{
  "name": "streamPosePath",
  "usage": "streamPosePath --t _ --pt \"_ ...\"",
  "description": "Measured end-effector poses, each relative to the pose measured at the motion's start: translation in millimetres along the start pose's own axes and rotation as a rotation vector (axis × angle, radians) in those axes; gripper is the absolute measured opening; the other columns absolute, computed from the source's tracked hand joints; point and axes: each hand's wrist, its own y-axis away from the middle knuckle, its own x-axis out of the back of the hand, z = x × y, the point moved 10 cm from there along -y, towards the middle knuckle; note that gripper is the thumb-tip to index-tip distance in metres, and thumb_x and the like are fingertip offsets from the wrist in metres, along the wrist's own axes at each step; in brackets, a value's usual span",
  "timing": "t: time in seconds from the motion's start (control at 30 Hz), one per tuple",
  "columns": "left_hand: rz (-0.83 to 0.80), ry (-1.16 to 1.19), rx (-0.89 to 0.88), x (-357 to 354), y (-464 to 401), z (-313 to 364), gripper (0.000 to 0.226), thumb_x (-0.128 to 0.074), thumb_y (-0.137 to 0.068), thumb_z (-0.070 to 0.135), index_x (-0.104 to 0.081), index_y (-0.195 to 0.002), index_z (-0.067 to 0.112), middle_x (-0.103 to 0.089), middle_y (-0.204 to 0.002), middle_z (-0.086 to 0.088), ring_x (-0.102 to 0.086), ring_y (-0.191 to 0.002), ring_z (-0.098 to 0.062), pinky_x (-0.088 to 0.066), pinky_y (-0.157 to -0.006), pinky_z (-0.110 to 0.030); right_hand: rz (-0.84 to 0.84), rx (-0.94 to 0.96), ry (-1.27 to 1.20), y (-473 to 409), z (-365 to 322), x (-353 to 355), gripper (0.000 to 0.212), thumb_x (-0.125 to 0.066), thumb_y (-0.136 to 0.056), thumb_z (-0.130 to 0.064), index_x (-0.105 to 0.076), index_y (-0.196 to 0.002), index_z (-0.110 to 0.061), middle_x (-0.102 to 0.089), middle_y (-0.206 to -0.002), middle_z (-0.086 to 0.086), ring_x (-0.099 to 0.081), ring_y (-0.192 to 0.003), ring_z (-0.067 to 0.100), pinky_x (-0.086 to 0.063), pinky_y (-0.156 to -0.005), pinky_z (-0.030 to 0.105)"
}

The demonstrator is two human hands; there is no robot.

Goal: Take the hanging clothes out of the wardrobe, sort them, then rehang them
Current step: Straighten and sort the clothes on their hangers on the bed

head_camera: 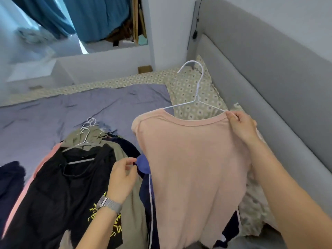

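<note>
A pale pink T-shirt (pixel 188 168) hangs on a white wire hanger (pixel 196 83) above the bed. My right hand (pixel 241 125) pinches the shirt's right shoulder together with the hanger's arm. My left hand (pixel 122 178) hovers with loosely curled fingers beside the shirt's left edge, near a blue garment (pixel 143 163), and holds nothing that I can see. Under that hand lies a pile of clothes on hangers: a black top (pixel 59 186) with a yellow print, an olive garment (pixel 131 221) and a navy one with white piping (pixel 146 203). Several white hanger hooks (pixel 88 126) stick out at the pile's far end.
The clothes lie on a bed with a lavender duvet (pixel 71 112). A patterned pillow (pixel 194 90) sits against the grey padded headboard (pixel 269 72) on the right. A white ledge (pixel 100 65) and teal curtains (pixel 95 17) are beyond the bed. A dark garment (pixel 10 180) lies at the left edge.
</note>
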Motion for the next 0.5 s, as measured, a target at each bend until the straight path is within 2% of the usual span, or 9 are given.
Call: streamPosePath --t 0.07,0.1,0.2,0.27,0.33,0.37,0.4,0.47,0.5 --pt "0.024 0.002 0.058 -9 2 -13 0.020 -0.055 -0.089 0.009 -0.062 -0.106 0.016 -0.057 -0.103 -0.002 -0.058 -0.093 -0.013 -0.044 -0.077 -0.023 -0.121 -0.010 0.012 -35 22 -40 0.030 -0.050 -0.095 -0.039 -0.061 -0.078 -0.016 -0.060 -0.083 0.005 -0.055 -0.090 0.021 -0.032 -0.074 0.030" --pt "0.031 0.008 0.089 -14 4 -20 0.018 -0.056 -0.089 0.009 -0.062 -0.104 0.018 -0.057 -0.102 -0.001 -0.058 -0.093 -0.013 -0.045 -0.078 -0.022 -0.199 -0.038 0.045 -47 39 -66 0.030 -0.051 -0.095 -0.037 -0.063 -0.080 -0.013 -0.060 -0.083 0.007 -0.056 -0.089 0.023 -0.035 -0.074 0.031" --pt "0.018 0.023 0.190 -25 12 -42 0.015 -0.057 -0.090 0.010 -0.062 -0.099 0.021 -0.057 -0.102 0.002 -0.057 -0.093 -0.008 -0.040 -0.072 -0.007 -0.430 -0.084 0.121 -55 83 -139 0.018 -0.056 -0.093 -0.024 -0.066 -0.096 -0.009 -0.063 -0.093 0.012 -0.059 -0.095 0.026 -0.038 -0.076 0.031" --pt "0.032 0.020 0.234 -22 12 -55 0.020 -0.058 -0.088 0.008 -0.063 -0.096 0.026 -0.058 -0.101 0.004 -0.057 -0.093 -0.006 -0.039 -0.070 -0.003 -0.502 -0.142 0.148 -54 107 -172 0.017 -0.060 -0.090 -0.016 -0.065 -0.103 -0.008 -0.065 -0.101 0.018 -0.060 -0.101 0.030 -0.038 -0.077 0.031" --pt "0.082 0.003 0.260 -9 8 -62 0.027 -0.058 -0.088 0.007 -0.060 -0.089 0.035 -0.059 -0.098 0.007 -0.057 -0.093 -0.005 -0.040 -0.073 -0.005 -0.549 -0.180 0.192 -56 122 -193 0.021 -0.063 -0.085 -0.012 -0.062 -0.106 -0.009 -0.063 -0.108 0.020 -0.058 -0.107 0.034 -0.037 -0.079 0.032" --pt "0.107 -0.009 0.276 -2 6 -65 0.030 -0.058 -0.087 0.008 -0.059 -0.086 0.037 -0.059 -0.096 0.008 -0.058 -0.092 -0.005 -0.041 -0.076 -0.010 -0.576 -0.191 0.231 -58 126 -203 0.033 -0.066 -0.081 -0.014 -0.059 -0.112 -0.008 -0.061 -0.113 0.020 -0.055 -0.112 0.034 -0.036 -0.082 0.031" --pt "0.132 -0.020 0.288 4 4 -67 0.031 -0.058 -0.087 0.008 -0.058 -0.085 0.039 -0.059 -0.095 0.008 -0.058 -0.090 -0.005 -0.044 -0.077 -0.017 -0.598 -0.190 0.281 -65 136 -215 0.054 -0.071 -0.074 -0.021 -0.051 -0.123 -0.009 -0.055 -0.122 0.019 -0.049 -0.119 0.034 -0.035 -0.089 0.031" --pt "0.155 -0.047 0.302 11 -2 -71 0.029 -0.057 -0.087 0.007 -0.059 -0.086 0.035 -0.059 -0.094 0.007 -0.057 -0.087 -0.002 -0.043 -0.077 -0.023 -0.622 -0.197 0.408 -78 160 -245 0.093 -0.077 -0.062 -0.029 -0.028 -0.140 -0.020 -0.036 -0.141 0.020 -0.032 -0.133 0.036 -0.030 -0.107 0.043" --pt "0.156 -0.065 0.310 13 -6 -74 0.025 -0.057 -0.087 0.007 -0.059 -0.090 0.032 -0.058 -0.095 0.006 -0.056 -0.087 -0.001 -0.042 -0.076 -0.021 -0.642 -0.181 0.455 -78 162 -261 0.100 -0.079 -0.062 -0.029 -0.020 -0.143 -0.027 -0.029 -0.145 0.019 -0.024 -0.137 0.036 -0.026 -0.110 0.050"
